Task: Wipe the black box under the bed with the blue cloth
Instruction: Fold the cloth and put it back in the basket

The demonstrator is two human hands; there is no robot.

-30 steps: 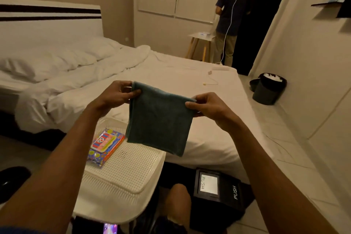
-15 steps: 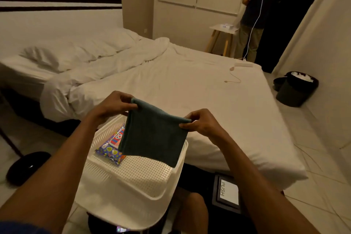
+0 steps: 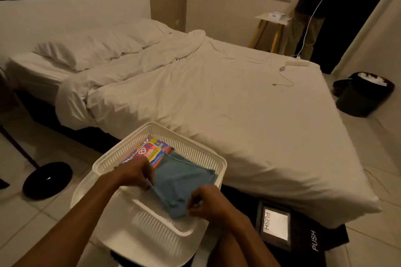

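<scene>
The folded blue cloth (image 3: 182, 182) lies inside a white perforated basket (image 3: 191, 147), partly over its near rim. My left hand (image 3: 136, 174) pinches the cloth's left edge. My right hand (image 3: 208, 201) pinches its near right corner. The black box (image 3: 288, 230), with a "PUSH" flap on top and "PUSH" on its side, sits on the floor at the corner of the bed (image 3: 217, 97), partly under the hanging sheet.
A colourful packet (image 3: 149, 150) lies in the basket's far corner. A black round object (image 3: 47, 180) sits on the tiled floor at left. A black bin (image 3: 364, 95) stands at right. Another person (image 3: 314, 6) stands by a small wooden stool (image 3: 273, 26) at the back.
Both hands lowered the cloth from chest height, where it hung spread out, down into the white basket. The view shifted left and tilted down.
</scene>
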